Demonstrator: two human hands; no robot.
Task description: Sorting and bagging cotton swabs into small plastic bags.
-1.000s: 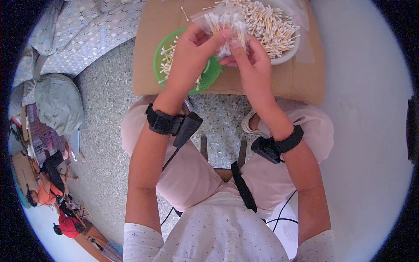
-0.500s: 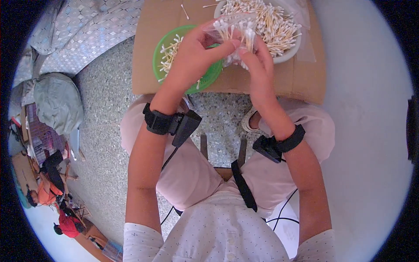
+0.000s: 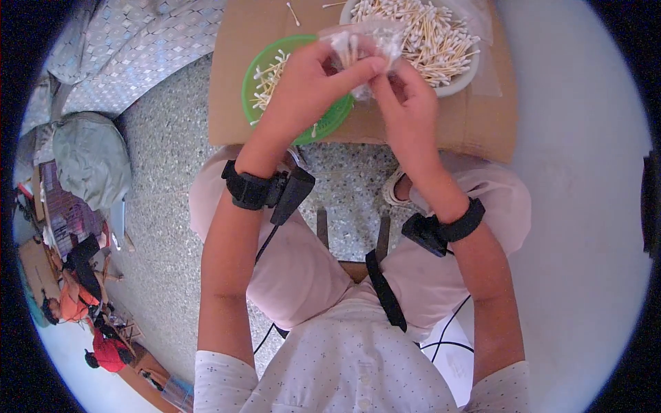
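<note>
Between my two hands is a clear plastic bag [image 3: 352, 47] with cotton swabs inside, their white tips showing at the top. My left hand [image 3: 310, 79] grips the bag's left side, thumb stretched across its front. On the right side, my right hand [image 3: 407, 103] pinches the bag with bent fingers. Below and left of the bag, partly hidden by my left hand, stands a green basket [image 3: 337, 120] with loose cotton swabs [image 3: 270, 79] in it. Behind my right hand, a white bowl [image 3: 463, 84] is heaped with many more swabs [image 3: 434, 41].
The containers stand on a brown cardboard surface [image 3: 475, 124]. A stray swab [image 3: 293, 14] lies at its far left, and clear plastic [image 3: 487, 62] lies beside the bowl. Patterned cloth [image 3: 138, 51] hangs at far left. Two people [image 3: 77, 303] sit at the left edge.
The fingers of my right hand have closed in toward the bag's upper edge, beside my left thumb. The bag has turned slightly and its swabs look blurred.
</note>
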